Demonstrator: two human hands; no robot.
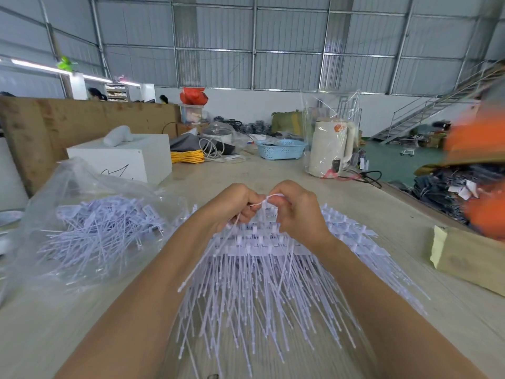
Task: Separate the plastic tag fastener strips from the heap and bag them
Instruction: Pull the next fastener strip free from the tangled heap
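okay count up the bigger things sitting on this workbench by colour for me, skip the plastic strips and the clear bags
White: 2, the box and the kettle
Blue: 1, the basket
Yellow: 1, the coiled cable
Brown: 1, the cardboard box
Total: 5

Bright, even daylight, soft shadows, wide-angle bending at the edges, motion blur on the orange shape [481, 149] at right.

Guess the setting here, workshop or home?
Likely a factory or warehouse packing floor: corrugated metal walls on steel framing, a metal staircase, and a long worktable heaped with white plastic fastener strips.
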